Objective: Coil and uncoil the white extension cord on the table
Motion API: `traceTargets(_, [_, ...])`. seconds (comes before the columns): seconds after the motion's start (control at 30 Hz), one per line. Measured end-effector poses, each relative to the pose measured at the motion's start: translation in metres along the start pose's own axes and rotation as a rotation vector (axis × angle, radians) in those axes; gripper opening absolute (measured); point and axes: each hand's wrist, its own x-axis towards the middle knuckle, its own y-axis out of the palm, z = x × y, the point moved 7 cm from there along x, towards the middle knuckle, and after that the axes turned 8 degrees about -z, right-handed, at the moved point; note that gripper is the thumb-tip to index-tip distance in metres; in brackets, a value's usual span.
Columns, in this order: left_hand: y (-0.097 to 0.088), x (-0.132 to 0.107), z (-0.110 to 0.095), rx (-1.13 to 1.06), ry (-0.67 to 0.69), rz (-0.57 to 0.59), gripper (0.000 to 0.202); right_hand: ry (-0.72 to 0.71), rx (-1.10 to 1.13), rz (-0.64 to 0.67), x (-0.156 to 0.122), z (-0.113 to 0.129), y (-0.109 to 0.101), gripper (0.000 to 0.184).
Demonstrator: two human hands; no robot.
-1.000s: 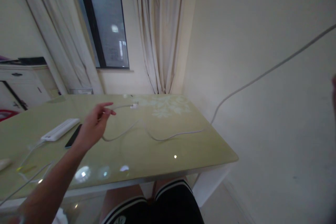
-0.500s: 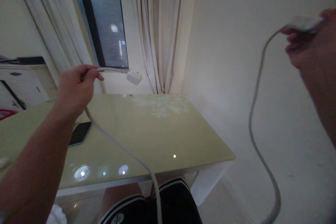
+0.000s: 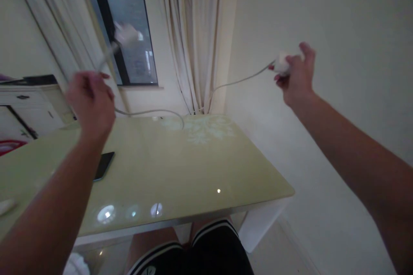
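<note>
My left hand [image 3: 92, 101], blurred by motion, is closed on a pale cable [image 3: 145, 112] near one end. Beyond its fingers a white plug-like block [image 3: 127, 35] on that end points up in front of the window, smeared. At the right my right hand [image 3: 298, 71] grips a small white block [image 3: 282, 63], perhaps a power adapter, with the index finger raised. From this block the cable runs left in the air and swings over the far part of the table toward my left hand. Its middle stretch is thin and partly blurred.
A glossy pale-green table [image 3: 180, 172] stands before my lap. A dark phone [image 3: 104, 165] lies on it, partly behind my left forearm. A white object [image 3: 7, 206] lies at the left edge. Curtains [image 3: 196, 38], a window and a wall [image 3: 306, 150] surround the table; a white cabinet [image 3: 29, 107] stands left.
My right hand has come inward and lower with its white block. The cable has swung from my lap up over the table's far side. The left plug end has flicked upward.
</note>
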Motion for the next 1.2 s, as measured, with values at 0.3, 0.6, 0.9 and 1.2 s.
traceTargets(0.3, [0.078,-0.208,0.041,-0.104,-0.240,0.377,0.031,0.231,-0.096,0.064,-0.181,-0.186,-0.018,0.050])
traceTargets(0.6, [0.073,-0.150,0.079,-0.708,-0.822,-0.013,0.039,0.289,-0.088,-0.010,-0.249,-0.256,-0.059,0.057])
traceTargets(0.9, [0.103,-0.172,0.022,-0.656,-1.029,0.867,0.043,0.276,-0.159,0.039,-0.253,-0.253,-0.061,0.052])
traceTargets(1.2, [0.062,-0.154,0.017,0.091,-0.006,0.631,0.034,0.310,-0.169,0.104,-0.255,-0.257,-0.058,0.050])
